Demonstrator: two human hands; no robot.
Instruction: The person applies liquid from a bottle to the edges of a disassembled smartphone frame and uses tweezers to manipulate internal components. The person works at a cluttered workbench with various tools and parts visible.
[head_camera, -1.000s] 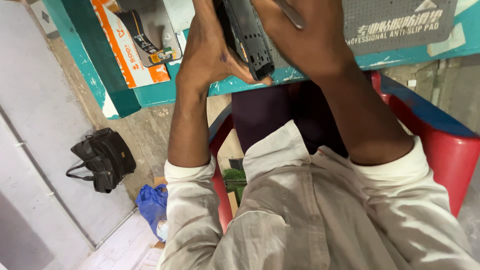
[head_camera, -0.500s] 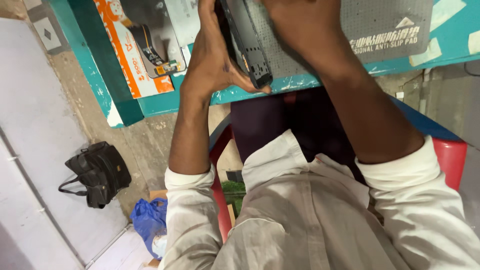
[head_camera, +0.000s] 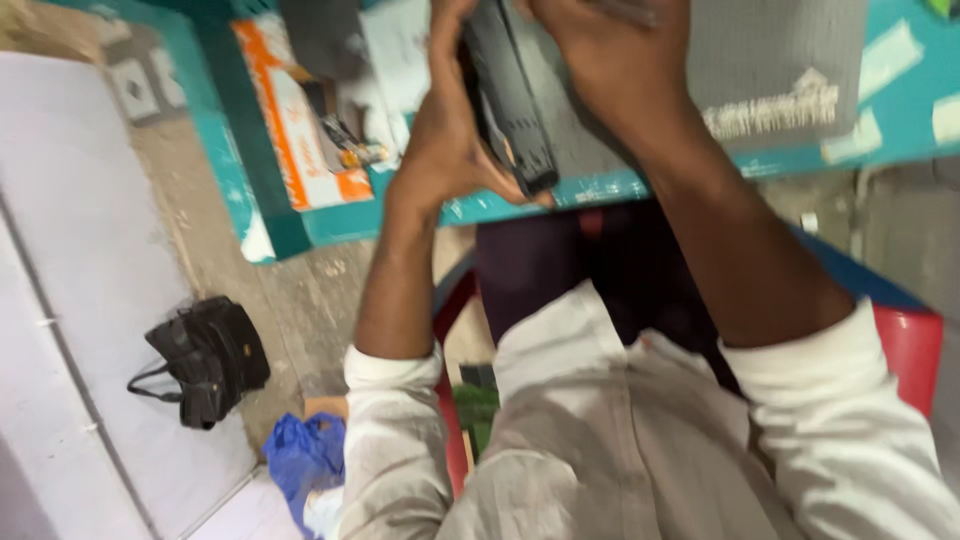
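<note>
Two hands are closing on one dark, slab-shaped device (head_camera: 510, 95), which is standing on edge over the near rim of the teal surface (head_camera: 905, 120). Going left to right: a black bag (head_camera: 205, 360) and a blue plastic bag (head_camera: 305, 455) are lying on the floor, and an orange and white box (head_camera: 295, 130) is sitting on the surface's left end. The left hand (head_camera: 440, 140) is cupping the device's left face, its grip wrapping around the near end. The device's long axis is running from far left to near right, its near end pointing toward the person. The right hand (head_camera: 620, 70) is pressing against the right face, grip closed on it, just above a grey mat (head_camera: 780, 60). Both hands are touching the device, neither one nearer.
</note>
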